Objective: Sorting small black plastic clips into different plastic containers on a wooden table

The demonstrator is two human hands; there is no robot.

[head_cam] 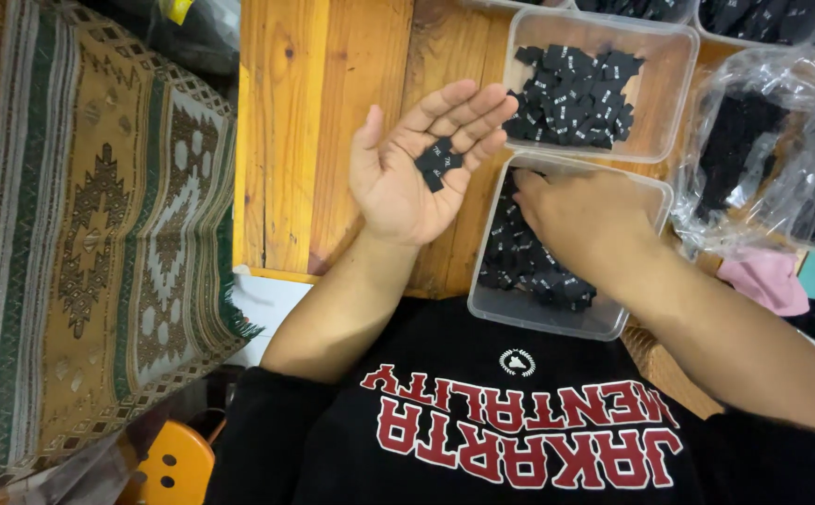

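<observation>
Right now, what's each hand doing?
Left hand: open, palm up, a few small black labels lying on it.
Right hand: reaching into the near clear tub of labels; grip hidden.

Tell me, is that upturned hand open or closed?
Open: the left hand lies palm up, fingers spread, with small black labels resting loose on it.

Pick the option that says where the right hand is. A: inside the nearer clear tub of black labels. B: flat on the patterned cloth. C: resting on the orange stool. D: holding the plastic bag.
A: the right hand reaches into the nearer clear tub among black labels, while the left hand lies palm up holding a few.
</observation>
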